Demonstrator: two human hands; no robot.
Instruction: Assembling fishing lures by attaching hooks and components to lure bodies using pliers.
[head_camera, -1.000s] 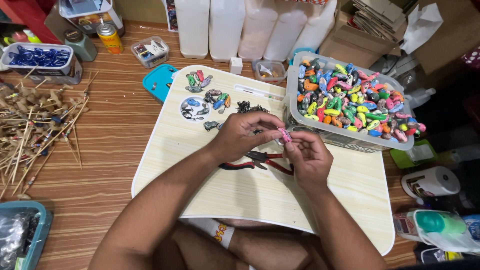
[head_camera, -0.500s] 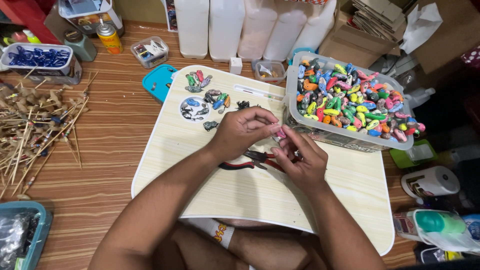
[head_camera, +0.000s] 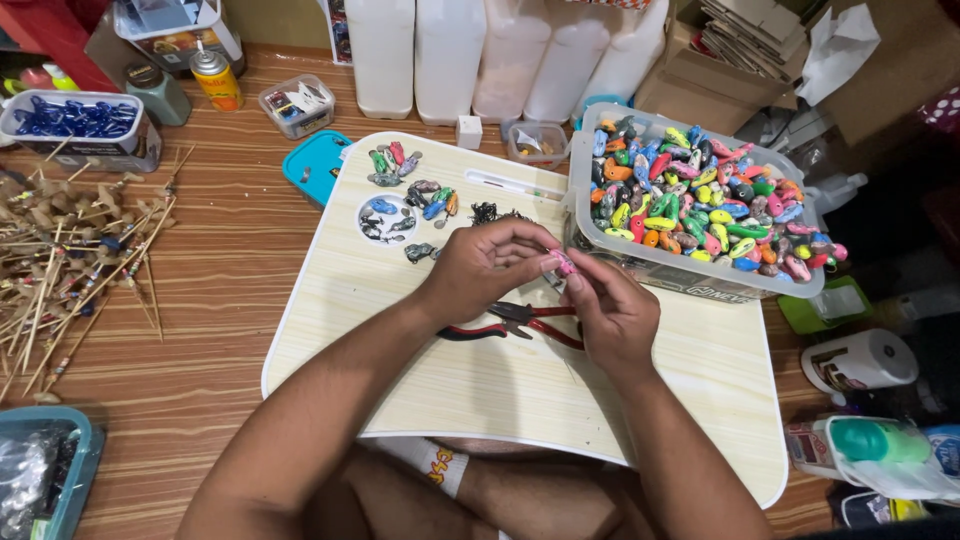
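Above pliers (head_camera: 512, 322), left hand (head_camera: 487, 267) and right hand (head_camera: 607, 312) pinching pink lure (head_camera: 563, 263); keeping grip steady, tub (head_camera: 700, 262) at 2 o'clock.

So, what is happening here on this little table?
A person sits at a pale lap table. Both hands hold one small pink piece between their fingers: the left hand from the left, the right hand from below. Red-handled pliers lie beneath the hands. A clear tub of colourful small pieces stands beside them.

Pink small piece (head_camera: 563, 264), red-handled pliers (head_camera: 520, 322), pale wood-grain lap table (head_camera: 500, 390), many-coloured beads (head_camera: 700, 210).
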